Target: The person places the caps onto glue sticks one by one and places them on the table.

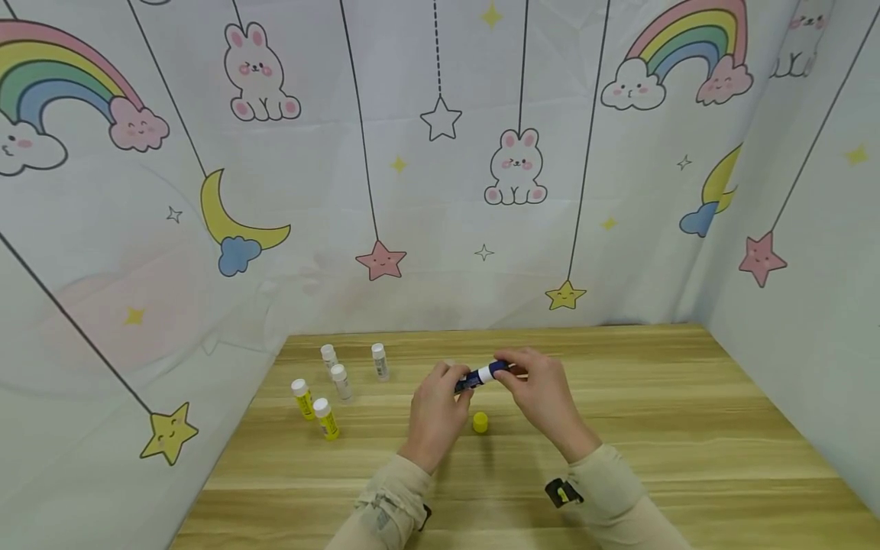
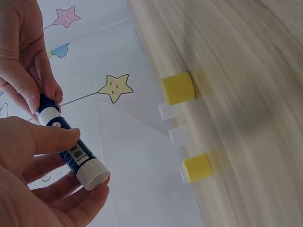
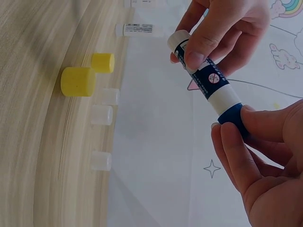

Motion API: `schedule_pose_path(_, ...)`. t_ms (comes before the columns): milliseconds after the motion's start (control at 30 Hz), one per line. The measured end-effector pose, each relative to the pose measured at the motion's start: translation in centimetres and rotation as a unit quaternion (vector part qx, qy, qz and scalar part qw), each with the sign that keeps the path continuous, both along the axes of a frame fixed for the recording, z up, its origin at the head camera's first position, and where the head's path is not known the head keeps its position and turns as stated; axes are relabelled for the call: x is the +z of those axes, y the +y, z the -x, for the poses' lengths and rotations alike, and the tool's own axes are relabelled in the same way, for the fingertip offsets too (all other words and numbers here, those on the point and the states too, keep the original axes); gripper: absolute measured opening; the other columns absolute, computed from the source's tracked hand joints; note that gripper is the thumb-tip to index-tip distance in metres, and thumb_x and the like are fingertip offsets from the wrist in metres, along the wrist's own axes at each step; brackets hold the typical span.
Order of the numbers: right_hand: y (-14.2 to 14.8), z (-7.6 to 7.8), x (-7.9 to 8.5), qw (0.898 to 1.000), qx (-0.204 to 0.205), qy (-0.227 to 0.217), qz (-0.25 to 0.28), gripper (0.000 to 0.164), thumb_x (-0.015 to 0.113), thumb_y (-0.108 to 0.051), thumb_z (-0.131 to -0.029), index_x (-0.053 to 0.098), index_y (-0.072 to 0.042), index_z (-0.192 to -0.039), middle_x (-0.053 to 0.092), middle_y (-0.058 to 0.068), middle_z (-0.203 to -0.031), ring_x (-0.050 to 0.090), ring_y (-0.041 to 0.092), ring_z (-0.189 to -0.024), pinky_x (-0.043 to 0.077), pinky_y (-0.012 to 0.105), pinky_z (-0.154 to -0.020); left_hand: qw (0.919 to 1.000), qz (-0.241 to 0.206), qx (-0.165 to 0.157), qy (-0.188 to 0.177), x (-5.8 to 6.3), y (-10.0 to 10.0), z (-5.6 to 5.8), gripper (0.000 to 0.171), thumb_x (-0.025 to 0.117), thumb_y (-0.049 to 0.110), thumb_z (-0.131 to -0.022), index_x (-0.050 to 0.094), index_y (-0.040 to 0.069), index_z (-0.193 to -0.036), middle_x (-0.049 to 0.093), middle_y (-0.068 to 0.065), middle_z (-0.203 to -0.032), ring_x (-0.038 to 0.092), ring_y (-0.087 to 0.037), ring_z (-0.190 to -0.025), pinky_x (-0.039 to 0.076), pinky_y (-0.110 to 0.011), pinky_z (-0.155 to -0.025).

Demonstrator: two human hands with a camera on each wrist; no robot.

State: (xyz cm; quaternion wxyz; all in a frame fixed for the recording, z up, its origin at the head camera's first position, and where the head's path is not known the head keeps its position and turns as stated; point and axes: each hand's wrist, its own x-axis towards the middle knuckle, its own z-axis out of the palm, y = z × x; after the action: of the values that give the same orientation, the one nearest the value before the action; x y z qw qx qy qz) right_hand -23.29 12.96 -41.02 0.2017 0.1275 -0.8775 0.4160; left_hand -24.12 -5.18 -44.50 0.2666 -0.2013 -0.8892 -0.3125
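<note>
A glue stick with a dark blue label, white bands and a blue end is held tilted above the table between both hands. My left hand grips its labelled body, thumb along the side, near the white end. At the other end, my right hand pinches the blue cap between thumb and fingers. On the table just below the hands stands a yellow cap. Another yellow cap and several whitish caps show in the wrist views; the hands hide them in the head view.
Left of the hands, two yellow glue sticks with white tops stand upright. Behind them are several white glue sticks, also upright. The wooden table ends against a printed cloth backdrop at the back, with cloth at both sides too.
</note>
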Motion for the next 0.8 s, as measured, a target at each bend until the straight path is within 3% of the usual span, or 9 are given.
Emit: schedule_pose_path(800,-0.03,-0.17,0.21,0.999,0.012,-0.025,0.022,0.026,0.076,-0.009,-0.091,0.076,-0.013,-0.116,0.071,0.004,-0.114,0.072,0.017,-0.091,0.059,0.031,-0.075,0.9999,-0.003,-0.002,0.014,-0.06,0.0,-0.2,0.024,0.084,0.009,-0.083,0.072,0.012,-0.104,0.062,0.0,-0.091,0.061,-0.014,-0.076,0.054,-0.031,-0.066)
